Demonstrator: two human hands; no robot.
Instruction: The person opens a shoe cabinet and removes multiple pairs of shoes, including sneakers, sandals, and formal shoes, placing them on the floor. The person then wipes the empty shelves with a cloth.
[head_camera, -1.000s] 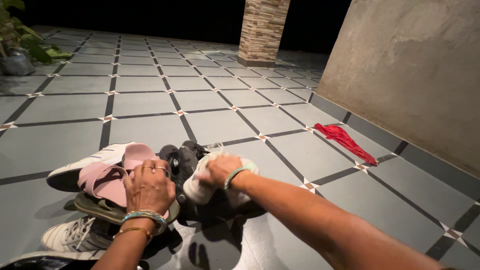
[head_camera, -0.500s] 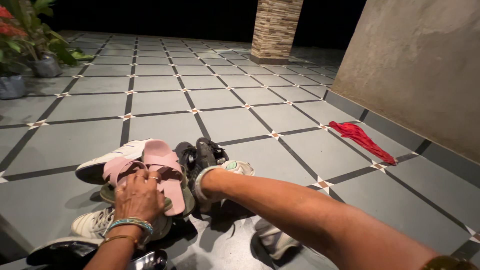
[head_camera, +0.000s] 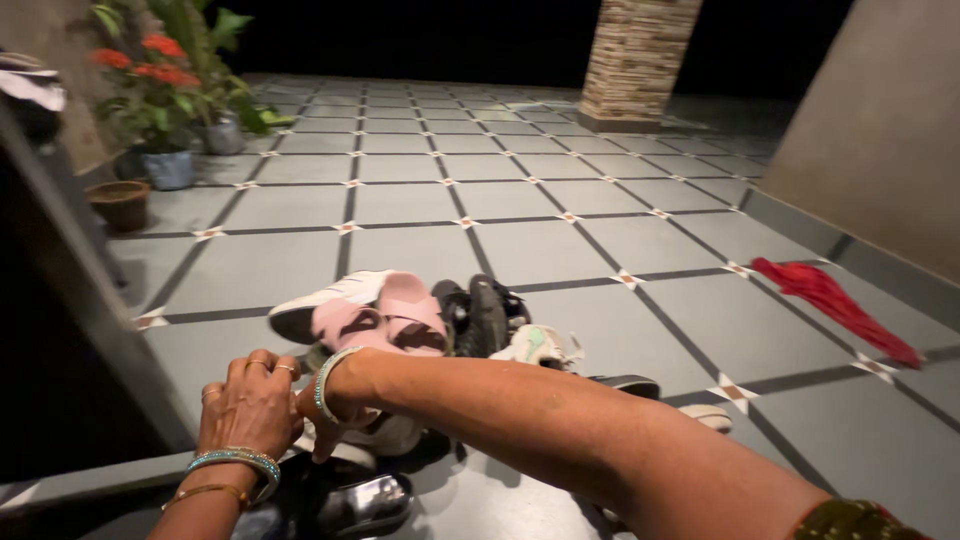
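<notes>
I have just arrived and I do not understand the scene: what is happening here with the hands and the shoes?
A person crouches over a pile of footwear on a grey tiled floor. The left hand rests at the near edge of the pile, and the right hand reaches across beside it onto a white shoe. Pink sandals lie on top of the pile, a shiny dark shoe is nearest, and a red cloth lies by the wall.

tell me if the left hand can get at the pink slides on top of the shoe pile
Probably yes: the left hand rests at the near edge of the shoe pile, and the pink slides lie uncovered on top just beyond it. Only the right forearm crosses nearby.
</notes>
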